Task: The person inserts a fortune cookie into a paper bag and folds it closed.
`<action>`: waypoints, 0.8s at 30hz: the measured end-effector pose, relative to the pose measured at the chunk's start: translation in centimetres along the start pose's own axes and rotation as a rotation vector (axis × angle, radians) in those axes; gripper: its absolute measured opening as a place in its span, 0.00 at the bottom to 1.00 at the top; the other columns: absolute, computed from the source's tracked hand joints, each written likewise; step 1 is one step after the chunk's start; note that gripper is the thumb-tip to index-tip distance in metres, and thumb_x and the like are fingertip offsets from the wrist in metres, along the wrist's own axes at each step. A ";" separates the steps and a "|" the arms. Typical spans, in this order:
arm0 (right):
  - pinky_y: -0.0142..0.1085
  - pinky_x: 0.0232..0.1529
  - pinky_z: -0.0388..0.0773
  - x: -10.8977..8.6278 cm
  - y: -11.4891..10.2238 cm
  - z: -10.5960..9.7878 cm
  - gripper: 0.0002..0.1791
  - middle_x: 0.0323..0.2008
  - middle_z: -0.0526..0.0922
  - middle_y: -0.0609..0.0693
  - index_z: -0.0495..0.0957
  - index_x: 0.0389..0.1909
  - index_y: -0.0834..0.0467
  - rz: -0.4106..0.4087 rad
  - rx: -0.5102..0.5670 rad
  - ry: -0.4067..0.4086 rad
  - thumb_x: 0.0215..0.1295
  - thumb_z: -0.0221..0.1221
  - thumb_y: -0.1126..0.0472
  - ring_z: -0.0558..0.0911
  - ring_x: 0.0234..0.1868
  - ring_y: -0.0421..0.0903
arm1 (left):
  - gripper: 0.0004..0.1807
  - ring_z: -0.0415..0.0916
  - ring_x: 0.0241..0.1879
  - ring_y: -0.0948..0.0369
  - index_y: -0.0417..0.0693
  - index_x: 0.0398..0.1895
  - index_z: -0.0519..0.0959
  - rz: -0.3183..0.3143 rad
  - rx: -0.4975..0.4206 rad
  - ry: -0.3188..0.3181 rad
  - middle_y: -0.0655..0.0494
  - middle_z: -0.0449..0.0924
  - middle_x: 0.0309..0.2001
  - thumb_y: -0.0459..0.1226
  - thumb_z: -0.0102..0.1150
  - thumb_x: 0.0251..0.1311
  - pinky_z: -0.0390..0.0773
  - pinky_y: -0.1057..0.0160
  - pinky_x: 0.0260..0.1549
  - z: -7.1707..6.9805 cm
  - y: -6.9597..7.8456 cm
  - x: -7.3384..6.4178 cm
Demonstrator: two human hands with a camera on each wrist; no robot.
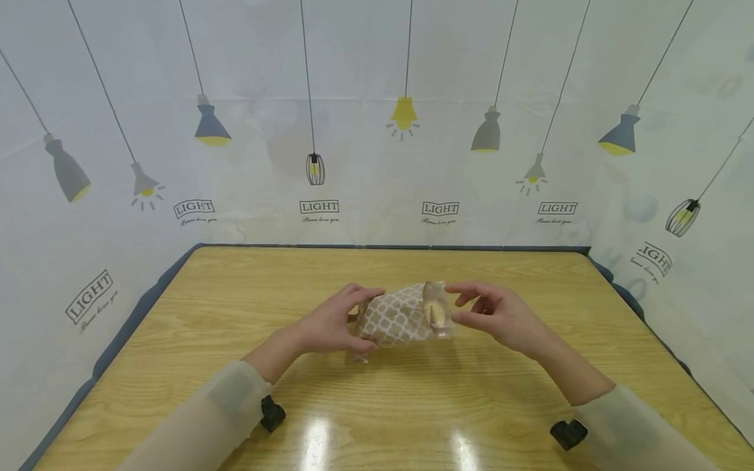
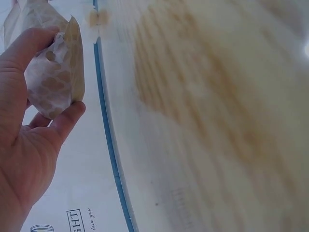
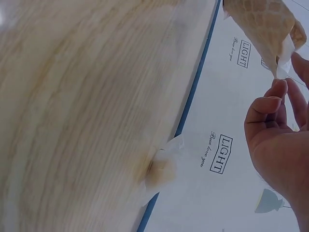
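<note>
A bag with a white lattice print [image 1: 393, 316] is held just over the middle of the wooden table, lying roughly sideways. Its right end is clear and crinkled, and something pale yellow shows through. My left hand [image 1: 336, 320] grips the bag's left end, thumb on the near side and fingers on the far side. In the left wrist view, the bag [image 2: 50, 77] sits between thumb and fingers. By the clear end is my right hand [image 1: 497, 313], thumb and forefinger spread apart. The right wrist view has its fingertips [image 3: 278, 89] right at the bag's corner, other fingers loosely bent.
The light wooden table [image 1: 235, 405] spreads around both hands, with a dark blue edge strip along its back and sides. Behind it hangs a white sheet [image 1: 359, 131] printed with lamps. A small black mount [image 1: 272, 413] sits at the left cuff, another [image 1: 569, 434] at the right.
</note>
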State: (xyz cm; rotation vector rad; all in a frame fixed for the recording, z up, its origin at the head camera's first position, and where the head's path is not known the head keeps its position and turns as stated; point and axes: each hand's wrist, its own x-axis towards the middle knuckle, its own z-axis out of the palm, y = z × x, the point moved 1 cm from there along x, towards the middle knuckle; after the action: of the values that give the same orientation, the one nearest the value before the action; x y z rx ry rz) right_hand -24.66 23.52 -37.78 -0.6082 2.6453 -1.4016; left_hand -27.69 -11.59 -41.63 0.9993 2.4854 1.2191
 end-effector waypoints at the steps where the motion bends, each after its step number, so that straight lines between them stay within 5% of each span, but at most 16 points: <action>1: 0.32 0.31 0.80 0.1 0.1 0.1 0.25 0.56 0.83 0.60 0.82 0.71 0.49 -0.005 0.005 -0.002 0.75 0.70 0.55 0.81 0.38 0.45 | 0.55 0.70 0.73 0.46 0.50 0.87 0.63 -0.003 -0.002 -0.001 0.44 0.68 0.70 0.35 0.84 0.57 0.81 0.44 0.74 0.0 0.0 0.0; 12: 0.30 0.24 0.72 0.6 0.7 1.2 0.25 0.53 0.81 0.60 0.83 0.70 0.50 -0.019 0.016 0.003 0.75 0.71 0.56 0.73 0.30 0.40 | 0.55 0.69 0.73 0.46 0.47 0.87 0.62 -0.004 -0.013 -0.014 0.44 0.67 0.70 0.35 0.83 0.57 0.80 0.43 0.75 0.2 -0.2 0.1; 24: 0.33 0.28 0.77 0.5 1.0 0.3 0.28 0.58 0.81 0.56 0.79 0.76 0.41 -0.020 -0.005 -0.051 0.77 0.69 0.52 0.74 0.31 0.42 | 0.55 0.69 0.74 0.47 0.49 0.87 0.62 -0.020 -0.035 -0.016 0.45 0.67 0.71 0.34 0.83 0.58 0.80 0.45 0.75 0.0 -0.1 0.0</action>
State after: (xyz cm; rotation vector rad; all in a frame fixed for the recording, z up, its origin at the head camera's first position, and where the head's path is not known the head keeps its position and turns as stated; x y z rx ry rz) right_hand -25.34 23.59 -38.68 -0.6634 2.6117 -1.3664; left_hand -27.73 -11.64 -41.67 0.9696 2.4478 1.2394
